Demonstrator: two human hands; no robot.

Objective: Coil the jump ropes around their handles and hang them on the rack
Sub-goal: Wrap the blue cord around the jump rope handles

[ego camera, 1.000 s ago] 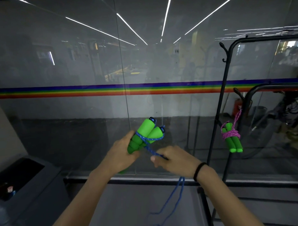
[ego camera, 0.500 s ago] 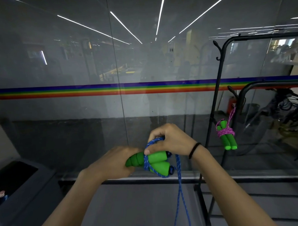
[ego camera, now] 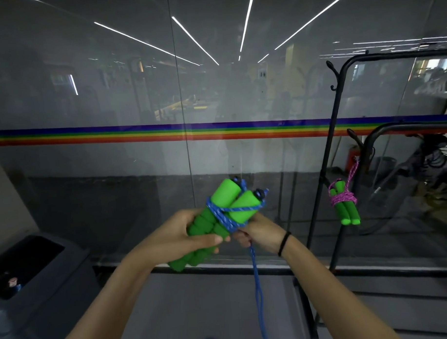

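Observation:
My left hand (ego camera: 184, 240) grips two green foam handles (ego camera: 227, 202) held together, tilted up to the right. A few turns of blue rope (ego camera: 222, 215) cross the handles. My right hand (ego camera: 261, 232) sits just right of and below the handles, pinching the blue rope, whose loose length (ego camera: 257, 290) hangs down to the floor. At the right stands a black metal rack (ego camera: 329, 181). A second jump rope (ego camera: 344, 205) with green handles bound in pink cord hangs from one of its hooks.
A glass wall (ego camera: 139, 109) with a rainbow stripe stands straight ahead, close behind my hands. A dark grey bin (ego camera: 31, 272) is at the lower left. Bags and clutter sit behind the rack at the far right.
The handles went from upright to level and back to tilted upright. My right hand carried the blue rope over the top and down to the lower right, adding a turn.

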